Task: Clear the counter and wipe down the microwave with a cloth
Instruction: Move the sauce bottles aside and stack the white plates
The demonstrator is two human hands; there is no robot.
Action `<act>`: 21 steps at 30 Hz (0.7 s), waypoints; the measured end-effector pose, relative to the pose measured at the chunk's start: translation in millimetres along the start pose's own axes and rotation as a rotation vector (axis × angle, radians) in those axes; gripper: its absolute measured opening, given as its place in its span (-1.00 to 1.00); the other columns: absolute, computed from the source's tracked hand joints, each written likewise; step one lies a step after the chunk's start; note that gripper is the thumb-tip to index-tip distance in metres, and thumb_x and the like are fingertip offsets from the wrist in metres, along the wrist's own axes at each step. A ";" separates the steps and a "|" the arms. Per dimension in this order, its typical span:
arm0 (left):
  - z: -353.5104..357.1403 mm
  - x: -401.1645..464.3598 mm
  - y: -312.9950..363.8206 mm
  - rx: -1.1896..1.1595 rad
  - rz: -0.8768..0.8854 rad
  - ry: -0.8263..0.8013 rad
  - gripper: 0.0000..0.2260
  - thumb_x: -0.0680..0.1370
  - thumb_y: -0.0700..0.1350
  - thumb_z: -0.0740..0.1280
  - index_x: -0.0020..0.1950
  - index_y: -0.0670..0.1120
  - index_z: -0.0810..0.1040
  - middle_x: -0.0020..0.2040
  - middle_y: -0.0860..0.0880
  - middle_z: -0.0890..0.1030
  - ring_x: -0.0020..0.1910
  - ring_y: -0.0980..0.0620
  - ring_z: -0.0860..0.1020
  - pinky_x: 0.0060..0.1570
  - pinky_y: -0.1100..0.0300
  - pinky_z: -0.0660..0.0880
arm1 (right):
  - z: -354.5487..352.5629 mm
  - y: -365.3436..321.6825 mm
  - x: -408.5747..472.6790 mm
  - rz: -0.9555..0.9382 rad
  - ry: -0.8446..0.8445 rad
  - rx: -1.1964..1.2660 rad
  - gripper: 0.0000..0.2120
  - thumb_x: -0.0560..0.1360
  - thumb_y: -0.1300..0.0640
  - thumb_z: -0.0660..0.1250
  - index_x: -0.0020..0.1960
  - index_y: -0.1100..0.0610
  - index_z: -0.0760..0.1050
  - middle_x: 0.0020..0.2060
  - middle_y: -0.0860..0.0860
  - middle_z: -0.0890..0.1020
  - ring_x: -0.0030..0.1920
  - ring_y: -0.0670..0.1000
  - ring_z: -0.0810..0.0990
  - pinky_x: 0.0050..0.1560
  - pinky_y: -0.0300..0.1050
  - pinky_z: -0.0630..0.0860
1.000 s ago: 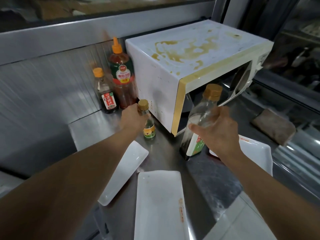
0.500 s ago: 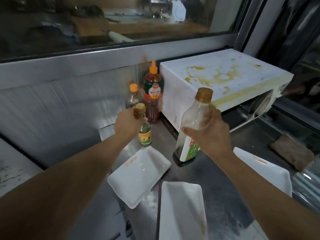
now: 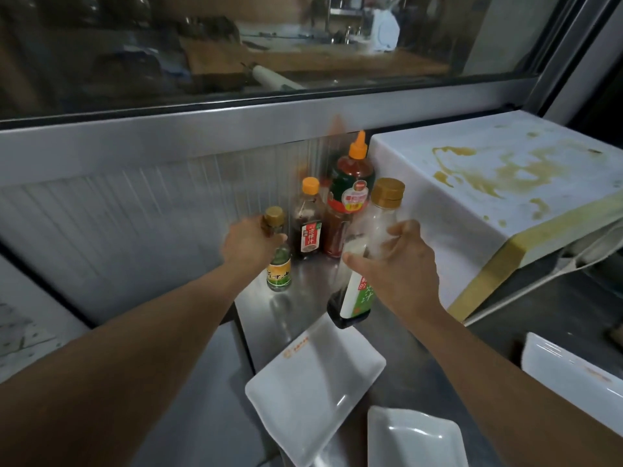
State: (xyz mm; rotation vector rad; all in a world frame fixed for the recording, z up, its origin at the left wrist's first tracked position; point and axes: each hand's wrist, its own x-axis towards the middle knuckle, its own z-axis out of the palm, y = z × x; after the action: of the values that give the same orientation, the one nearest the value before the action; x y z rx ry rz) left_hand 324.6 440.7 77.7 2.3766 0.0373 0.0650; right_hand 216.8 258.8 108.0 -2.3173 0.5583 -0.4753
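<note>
A shiny steel counter (image 3: 303, 318) runs under a dark window. The left hand (image 3: 247, 244) grips a small bottle (image 3: 278, 264) by its neck; its fingers are hidden. The right hand (image 3: 394, 267) holds a big bottle (image 3: 367, 251), tilted. The stained microwave (image 3: 488, 197) sits right, cut off. White plates (image 3: 313, 382) crowd the near edge.

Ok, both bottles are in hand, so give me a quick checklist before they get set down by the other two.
1. Left hand grips small bottle: ok.
2. Right hand grips tall bottle: ok.
3. Both caps on: ok.
4. Bare counter in front of the two standing bottles: ok.
5. Microwave top clean: not ok, stained.
6. Cloth within reach: cannot tell.
</note>
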 end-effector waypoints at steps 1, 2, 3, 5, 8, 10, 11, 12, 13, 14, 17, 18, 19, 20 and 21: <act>2.1 6.7 -2.2 0.005 -0.005 -0.003 -0.82 0.44 0.00 0.44 -0.13 -0.07 0.52 -0.11 -0.15 0.62 -0.08 -0.16 0.58 -0.01 -0.04 0.54 | 5.6 -0.3 4.5 -0.001 -0.002 0.000 -0.31 0.19 -0.18 0.50 0.16 0.06 0.30 0.00 -0.01 0.56 -0.01 0.04 0.55 -0.07 -0.09 0.47; 4.5 13.1 -3.9 0.011 -0.008 -0.008 -0.82 0.44 0.00 0.44 -0.14 -0.07 0.51 -0.11 -0.15 0.62 -0.08 -0.16 0.58 -0.02 -0.03 0.54 | 11.1 -0.3 8.9 -0.003 -0.007 -0.001 -0.31 0.19 -0.18 0.50 0.17 0.06 0.30 0.00 -0.02 0.56 -0.01 0.03 0.55 -0.08 -0.10 0.46; 7.1 19.3 -5.4 0.013 -0.007 -0.011 -0.82 0.44 0.00 0.44 -0.14 -0.07 0.51 -0.10 -0.16 0.62 -0.08 -0.16 0.58 -0.02 -0.03 0.54 | 16.4 -0.2 13.1 -0.004 -0.012 -0.003 -0.31 0.19 -0.18 0.50 0.17 0.06 0.29 0.00 -0.02 0.55 -0.01 0.03 0.54 -0.08 -0.10 0.45; 12.4 31.6 -8.4 0.000 -0.005 -0.010 -0.81 0.44 -0.01 0.44 -0.08 -0.10 0.55 -0.07 -0.16 0.62 -0.05 -0.16 0.58 0.00 -0.03 0.54 | 26.9 0.5 20.2 -0.008 -0.018 -0.010 -0.31 0.20 -0.20 0.50 0.17 0.06 0.29 0.01 -0.02 0.54 -0.02 0.01 0.52 -0.08 -0.10 0.46; 19.9 48.4 -12.5 0.003 -0.017 0.008 -0.76 0.44 -0.01 0.44 0.02 -0.10 0.57 -0.03 -0.14 0.62 -0.02 -0.15 0.57 0.01 -0.01 0.53 | 39.9 1.5 28.2 -0.028 -0.013 -0.025 -0.34 0.19 -0.23 0.49 0.11 0.05 0.28 -0.01 -0.02 0.53 -0.03 0.02 0.52 -0.09 -0.05 0.50; 24.9 57.6 -14.5 0.010 -0.014 0.004 -0.76 0.45 0.00 0.43 0.04 -0.08 0.57 -0.02 -0.13 0.62 0.00 -0.14 0.57 0.02 0.00 0.52 | 46.0 2.6 34.0 -0.039 -0.019 -0.039 -0.34 0.19 -0.24 0.49 0.09 0.03 0.27 0.00 -0.02 0.53 -0.01 0.02 0.53 -0.07 -0.04 0.52; 27.6 61.8 -15.2 0.018 -0.011 0.000 -0.76 0.45 0.00 0.43 0.05 -0.07 0.56 -0.02 -0.12 0.62 0.00 -0.14 0.57 0.02 0.00 0.52 | 48.3 3.4 36.8 -0.044 -0.022 -0.042 -0.34 0.19 -0.24 0.49 0.09 0.02 0.27 0.01 -0.02 0.52 -0.01 0.01 0.53 -0.06 -0.04 0.52; 30.2 65.8 -15.7 0.032 -0.010 0.002 -0.76 0.45 0.01 0.43 0.04 -0.08 0.56 -0.02 -0.12 0.62 0.00 -0.14 0.57 0.01 0.00 0.52 | 50.4 4.4 39.7 -0.044 -0.024 -0.044 -0.34 0.19 -0.24 0.49 0.10 0.02 0.26 0.02 -0.02 0.52 -0.02 0.00 0.52 -0.07 -0.05 0.51; 32.7 69.2 -16.0 0.042 -0.011 0.010 -0.76 0.45 0.01 0.43 0.02 -0.08 0.55 -0.03 -0.12 0.62 -0.01 -0.14 0.57 0.00 0.00 0.53 | 52.1 5.4 42.0 -0.038 -0.024 -0.044 -0.33 0.18 -0.25 0.49 0.10 0.02 0.26 0.02 -0.03 0.52 -0.03 -0.01 0.51 -0.08 -0.07 0.49; 35.0 72.5 -16.1 0.046 -0.012 0.020 -0.77 0.45 0.01 0.43 -0.01 -0.08 0.54 -0.05 -0.12 0.62 -0.03 -0.14 0.57 -0.02 0.00 0.53 | 53.8 6.6 44.0 -0.029 -0.022 -0.043 -0.32 0.18 -0.25 0.49 0.11 0.02 0.27 0.01 -0.03 0.53 -0.04 -0.01 0.51 -0.09 -0.09 0.47; 41.8 79.9 -15.1 0.064 0.007 0.043 -0.77 0.44 0.02 0.44 -0.06 -0.10 0.53 -0.09 -0.11 0.62 -0.06 -0.13 0.57 -0.08 0.01 0.53 | 58.7 10.7 48.2 -0.012 -0.022 -0.036 -0.29 0.15 -0.26 0.50 0.13 0.02 0.28 0.02 -0.05 0.54 -0.03 0.00 0.53 -0.10 -0.10 0.46; 43.8 81.3 -14.5 0.073 0.013 0.052 -0.77 0.43 0.03 0.44 -0.06 -0.10 0.53 -0.10 -0.11 0.62 -0.06 -0.12 0.57 -0.09 0.02 0.53 | 59.9 11.5 49.0 -0.009 -0.024 -0.035 -0.28 0.15 -0.26 0.50 0.13 0.02 0.28 0.02 -0.05 0.54 -0.02 0.00 0.53 -0.10 -0.10 0.45; 45.5 82.2 -13.8 0.084 0.014 0.065 -0.77 0.43 0.03 0.44 -0.07 -0.09 0.53 -0.11 -0.10 0.63 -0.06 -0.12 0.57 -0.11 0.04 0.53 | 60.7 12.2 49.6 -0.006 -0.029 -0.035 -0.27 0.15 -0.26 0.51 0.14 0.02 0.28 0.03 -0.04 0.54 0.00 0.01 0.54 -0.10 -0.10 0.45; 47.2 82.9 -12.9 0.095 0.012 0.077 -0.77 0.43 0.04 0.44 -0.07 -0.08 0.53 -0.11 -0.10 0.63 -0.06 -0.12 0.57 -0.12 0.05 0.52 | 61.3 12.9 50.3 -0.005 -0.033 -0.036 -0.26 0.15 -0.26 0.51 0.15 0.02 0.28 0.05 -0.04 0.54 0.01 0.02 0.54 -0.09 -0.09 0.46; 49.0 83.6 -12.1 0.102 0.009 0.089 -0.76 0.43 0.05 0.44 -0.07 -0.08 0.54 -0.11 -0.10 0.63 -0.07 -0.12 0.58 -0.13 0.07 0.51 | 61.3 13.9 50.7 -0.005 -0.037 -0.035 -0.26 0.15 -0.27 0.51 0.16 0.02 0.28 0.06 -0.03 0.54 0.03 0.03 0.55 -0.07 -0.07 0.48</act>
State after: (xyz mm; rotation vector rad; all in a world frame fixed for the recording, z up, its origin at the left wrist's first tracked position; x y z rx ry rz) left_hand 410.7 419.5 37.1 2.4750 0.0746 0.1773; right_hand 285.1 256.8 65.0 -2.3567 0.5470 -0.4269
